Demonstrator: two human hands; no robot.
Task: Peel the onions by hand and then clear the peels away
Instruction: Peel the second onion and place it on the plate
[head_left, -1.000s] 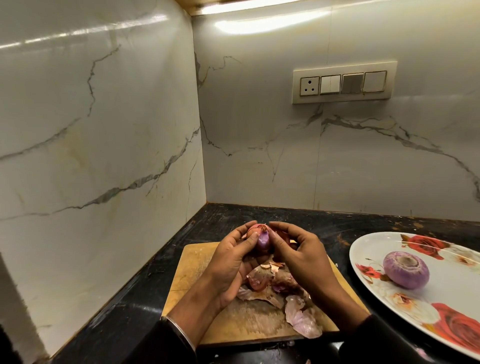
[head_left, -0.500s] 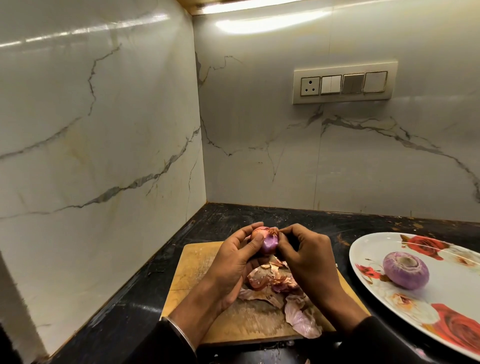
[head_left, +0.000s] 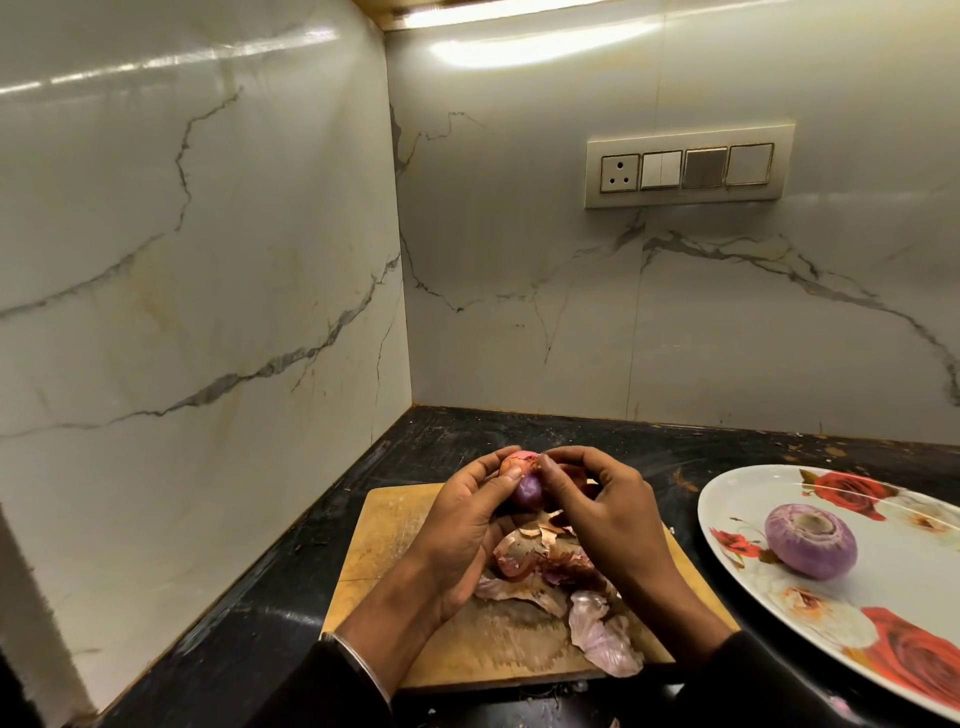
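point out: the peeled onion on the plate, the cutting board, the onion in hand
peeled onion (head_left: 810, 541): head view, its purple side.
cutting board (head_left: 387, 525): head view, bare wood at its far left corner.
onion in hand (head_left: 527, 491): head view, exposed purple flesh between the fingers.

We saw a dim, warm kitchen corner lit by a strip light (head_left: 498, 10) at the top edge, which threw broad glare across the glossy marble wall (head_left: 545, 49). The black counter (head_left: 249, 623) stayed murky. Wide-angle bending curved the edges, and the hands looked slightly soft.
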